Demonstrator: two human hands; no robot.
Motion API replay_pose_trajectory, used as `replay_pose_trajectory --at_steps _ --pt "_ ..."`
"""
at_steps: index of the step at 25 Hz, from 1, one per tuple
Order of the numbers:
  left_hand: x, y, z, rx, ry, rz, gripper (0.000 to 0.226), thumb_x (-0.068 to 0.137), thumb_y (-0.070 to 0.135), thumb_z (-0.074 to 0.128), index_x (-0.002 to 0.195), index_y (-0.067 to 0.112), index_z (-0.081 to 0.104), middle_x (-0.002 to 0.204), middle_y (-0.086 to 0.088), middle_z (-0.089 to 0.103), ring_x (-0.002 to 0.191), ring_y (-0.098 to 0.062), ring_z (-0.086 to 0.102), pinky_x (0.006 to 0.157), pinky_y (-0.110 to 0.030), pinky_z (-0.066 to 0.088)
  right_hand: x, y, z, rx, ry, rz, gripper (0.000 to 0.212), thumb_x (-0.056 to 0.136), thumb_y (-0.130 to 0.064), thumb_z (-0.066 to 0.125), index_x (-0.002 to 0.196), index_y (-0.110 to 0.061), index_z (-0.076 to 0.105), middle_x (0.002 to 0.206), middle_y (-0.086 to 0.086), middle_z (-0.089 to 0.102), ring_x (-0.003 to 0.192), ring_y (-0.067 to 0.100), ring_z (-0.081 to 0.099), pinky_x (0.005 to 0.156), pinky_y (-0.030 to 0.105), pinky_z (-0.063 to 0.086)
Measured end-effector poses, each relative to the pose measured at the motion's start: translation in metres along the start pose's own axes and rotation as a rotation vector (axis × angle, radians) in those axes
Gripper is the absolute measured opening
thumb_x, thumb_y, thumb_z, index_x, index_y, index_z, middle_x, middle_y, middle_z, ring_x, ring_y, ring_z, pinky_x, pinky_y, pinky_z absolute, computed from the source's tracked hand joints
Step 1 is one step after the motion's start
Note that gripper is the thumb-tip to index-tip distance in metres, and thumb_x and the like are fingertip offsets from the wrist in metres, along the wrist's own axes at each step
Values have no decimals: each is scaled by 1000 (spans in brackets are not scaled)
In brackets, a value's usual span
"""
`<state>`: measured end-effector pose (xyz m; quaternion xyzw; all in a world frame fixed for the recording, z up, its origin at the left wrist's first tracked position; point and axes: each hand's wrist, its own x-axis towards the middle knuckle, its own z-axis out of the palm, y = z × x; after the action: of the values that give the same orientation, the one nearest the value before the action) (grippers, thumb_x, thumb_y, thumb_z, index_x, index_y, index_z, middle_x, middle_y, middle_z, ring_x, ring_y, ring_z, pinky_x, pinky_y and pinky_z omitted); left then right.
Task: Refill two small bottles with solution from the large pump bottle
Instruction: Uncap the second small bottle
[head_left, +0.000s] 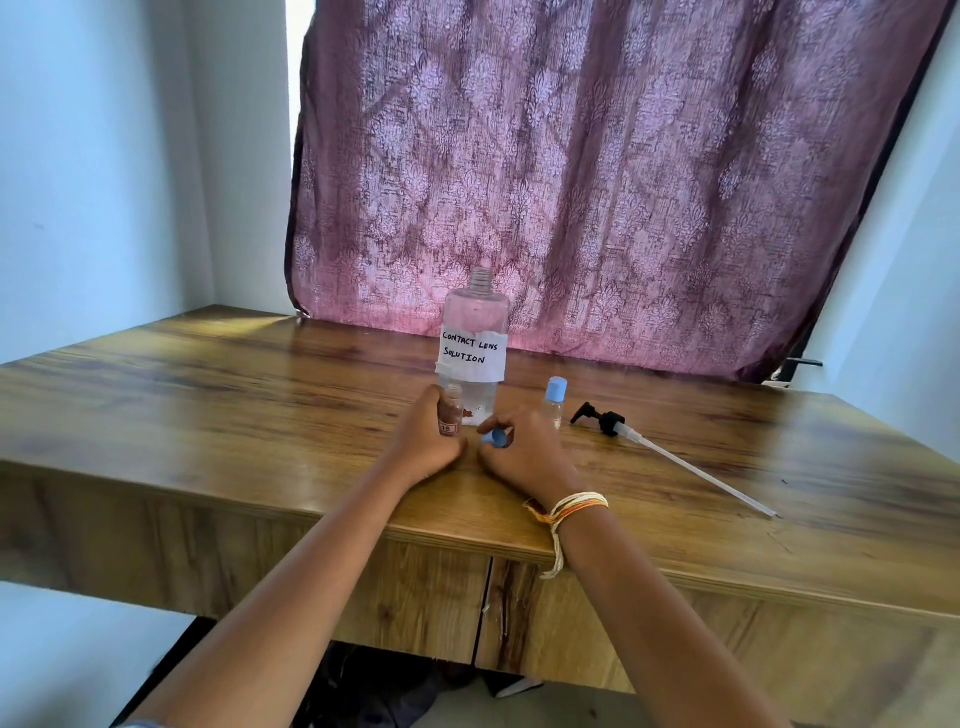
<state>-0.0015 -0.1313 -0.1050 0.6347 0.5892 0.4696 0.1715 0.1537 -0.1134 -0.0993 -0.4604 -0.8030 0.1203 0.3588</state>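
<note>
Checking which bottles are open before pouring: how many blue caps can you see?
2. One blue cap sits on the small bottle standing right of the large bottle; the other blue cap is off, held in the right hand. None seem hidden.

Head-worn view, looking forward and down, close over table (260, 415)

Only readable text here is the handwritten white label (471, 353) taped around the large bottle (475, 332): "CONTACT LENS SOLUTION", in black marker over two lines. The small bottle (450, 413) has a tiny orange-bordered sticker (447, 428) too, but its characters are too small to make out.
</note>
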Motion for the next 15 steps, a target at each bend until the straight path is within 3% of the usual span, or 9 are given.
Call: replay_pose_trajectory --at_steps 4,8,11,13,15 --pt "0 2 -2 6 27 -34 37 76 2 67 108 12 51 87 8 56 77 -4 53 61 -12 37 3 5 5 -76 -44 49 42 76 -18 66 117 -11 62 103 8 69 86 15 60 73 21 42" --pt "0 0 -3 -22 35 -58 34 76 8 69 104 16 51 85 11 56 77 -7 55 62 -17 40 1 4 4 -25 -12 77 44 76 -19 69 117 -9 57 92 5 65 79 15 57 70 25 43" --pt "1 3 -7 -191 91 -74 28 81 16 70 105 12 56 86 2 60 76 -14 61 61 -25 54 -3 -6 -2 -69 209 -8 40 75 -23 68 110 -8 55 92 0 50 83 13 44 70 25 36" --pt "1 7 -9 -284 133 -48 25 85 14 70 105 8 57 86 0 58 70 -9 58 52 -12 49 1 -17 -9 -73 320 -76 43 76 -21 66 114 -8 52 101 4 50 87 13 42 69 20 33" --pt "5 4 -10 -232 170 -6 18 84 13 71 99 11 60 77 6 56 65 -4 52 52 -4 42 12 -28 -16 1 367 -80 46 76 -15 65 118 -8 47 107 8 49 89 13 42 68 22 37"
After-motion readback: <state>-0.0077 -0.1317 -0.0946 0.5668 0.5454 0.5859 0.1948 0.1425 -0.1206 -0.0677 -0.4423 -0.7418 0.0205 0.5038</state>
